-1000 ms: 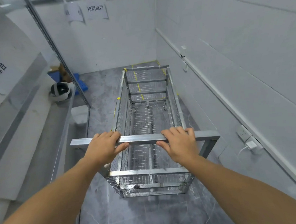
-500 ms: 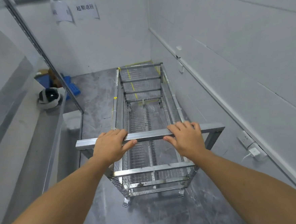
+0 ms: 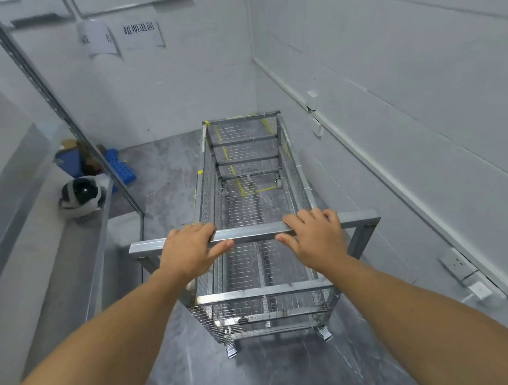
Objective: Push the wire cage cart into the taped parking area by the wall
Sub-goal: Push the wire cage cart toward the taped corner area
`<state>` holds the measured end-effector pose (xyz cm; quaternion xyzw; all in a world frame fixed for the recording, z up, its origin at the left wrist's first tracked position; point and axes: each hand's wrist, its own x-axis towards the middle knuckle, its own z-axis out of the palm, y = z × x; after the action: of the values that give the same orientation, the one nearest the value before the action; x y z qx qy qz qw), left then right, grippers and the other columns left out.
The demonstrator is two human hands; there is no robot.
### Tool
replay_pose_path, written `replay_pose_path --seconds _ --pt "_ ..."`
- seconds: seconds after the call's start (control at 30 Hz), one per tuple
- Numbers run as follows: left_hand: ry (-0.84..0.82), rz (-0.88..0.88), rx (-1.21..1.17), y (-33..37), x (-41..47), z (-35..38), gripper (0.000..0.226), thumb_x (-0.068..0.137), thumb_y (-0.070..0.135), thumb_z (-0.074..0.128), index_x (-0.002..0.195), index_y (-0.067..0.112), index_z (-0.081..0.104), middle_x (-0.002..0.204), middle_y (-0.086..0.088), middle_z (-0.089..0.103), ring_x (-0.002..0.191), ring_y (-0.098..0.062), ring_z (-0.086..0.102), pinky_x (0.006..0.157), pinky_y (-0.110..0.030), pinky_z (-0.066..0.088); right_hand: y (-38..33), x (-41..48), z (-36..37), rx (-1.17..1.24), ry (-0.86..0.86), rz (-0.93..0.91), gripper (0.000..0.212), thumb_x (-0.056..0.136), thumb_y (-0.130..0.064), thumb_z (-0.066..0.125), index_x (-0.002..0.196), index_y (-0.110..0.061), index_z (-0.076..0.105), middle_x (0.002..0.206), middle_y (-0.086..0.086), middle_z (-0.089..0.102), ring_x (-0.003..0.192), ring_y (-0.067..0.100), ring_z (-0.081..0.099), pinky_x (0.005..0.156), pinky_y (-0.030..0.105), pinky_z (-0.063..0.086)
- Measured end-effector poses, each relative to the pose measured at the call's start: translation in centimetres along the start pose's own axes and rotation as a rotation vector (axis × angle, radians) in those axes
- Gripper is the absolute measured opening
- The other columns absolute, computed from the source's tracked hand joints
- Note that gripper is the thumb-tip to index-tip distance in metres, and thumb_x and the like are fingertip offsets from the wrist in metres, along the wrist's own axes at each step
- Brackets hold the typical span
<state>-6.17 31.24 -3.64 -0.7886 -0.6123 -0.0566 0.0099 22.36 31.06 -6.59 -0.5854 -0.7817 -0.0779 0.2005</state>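
A long, empty wire cage cart point(image 3: 263, 294) of shiny metal stands lengthwise on the grey floor, close beside the right wall. Its far end nearly reaches the back wall. My left hand point(image 3: 187, 251) and my right hand point(image 3: 316, 239) both grip the flat metal handle bar point(image 3: 249, 233) at the near end, arms stretched out. Yellow tape lines point(image 3: 236, 178) show on the floor through the cart's mesh bottom and along its left side.
A grey bench point(image 3: 71, 259) runs along the left with a black-and-white helmet-like object point(image 3: 80, 197) on it. A slotted metal post point(image 3: 60, 109) slants above it. Blue plastic items point(image 3: 122, 168) lie in the back left corner. Wall sockets point(image 3: 459, 263) sit low on the right wall.
The cart has rolled forward toward the back wall, with both hands staying on the handle bar. More of the floor behind the cart and its rear wheels shows now.
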Motion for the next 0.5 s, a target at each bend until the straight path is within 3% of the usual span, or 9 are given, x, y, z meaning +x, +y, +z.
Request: replay_pose_path --seconds 0.37,0.5 --pt "-0.016 -0.024 0.005 -4.8 11.4 0.8 0.057 0.08 0.082 0.021 0.081 0.031 0.047 0.078 0.013 0.053 0.076 -0.013 0.049 0.076 -0.035 0.033 1.7 11.0 5.0 -0.021 0.005 -0.022 0.04 0.091 -0.064 0.042 0.099 -0.03 0.06 0.087 -0.007 0.061 0.086 0.024 0.054 0.083 0.042 0.032" --pt "-0.012 -0.042 0.005 -7.0 15.4 1.5 0.059 0.079 0.084 0.02 0.082 0.032 0.048 0.081 0.013 0.054 0.078 -0.014 0.049 0.077 -0.036 0.033 2.0 15.1 6.7 -0.023 -0.003 -0.008 0.045 0.09 -0.065 0.035 0.098 -0.029 0.061 0.085 -0.007 0.061 0.084 0.024 0.054 0.084 0.042 0.034"
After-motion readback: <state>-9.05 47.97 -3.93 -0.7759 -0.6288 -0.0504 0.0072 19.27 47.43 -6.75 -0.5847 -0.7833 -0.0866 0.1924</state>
